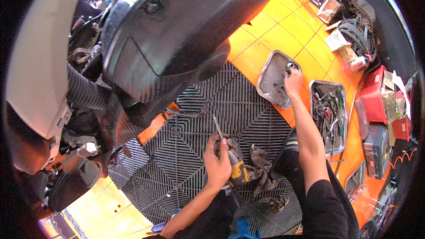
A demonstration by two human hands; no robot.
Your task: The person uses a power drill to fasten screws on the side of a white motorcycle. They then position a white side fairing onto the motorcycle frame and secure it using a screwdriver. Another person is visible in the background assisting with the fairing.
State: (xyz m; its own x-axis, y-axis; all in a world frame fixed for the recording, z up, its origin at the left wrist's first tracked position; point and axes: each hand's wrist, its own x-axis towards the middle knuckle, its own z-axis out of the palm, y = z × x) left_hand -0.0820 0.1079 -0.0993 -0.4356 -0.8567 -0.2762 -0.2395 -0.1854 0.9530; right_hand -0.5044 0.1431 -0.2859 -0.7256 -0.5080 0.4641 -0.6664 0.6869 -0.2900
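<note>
My left hand (217, 163) is closed around a screwdriver (218, 126), its slim metal shaft pointing up and away from me. Right beside that hand is a yellow-and-black power driver (239, 173), partly hidden by my fingers. Farther out to the right, my right hand (293, 82) reaches into a shallow metal tray (268, 89), fingertips pinched together. A small round metal part (290, 65) lies by those fingertips, and small dark pieces are scattered in the tray. What the right fingers grip is too small to make out.
A large black plastic vehicle panel (177, 31) and a ribbed hose (86, 89) fill the upper left. Right of my arm sits a second tray (340, 144) of hand tools. A dirty rag (261, 163) lies on the black slatted mat (177, 150). Red bins (374, 95) stand farther right.
</note>
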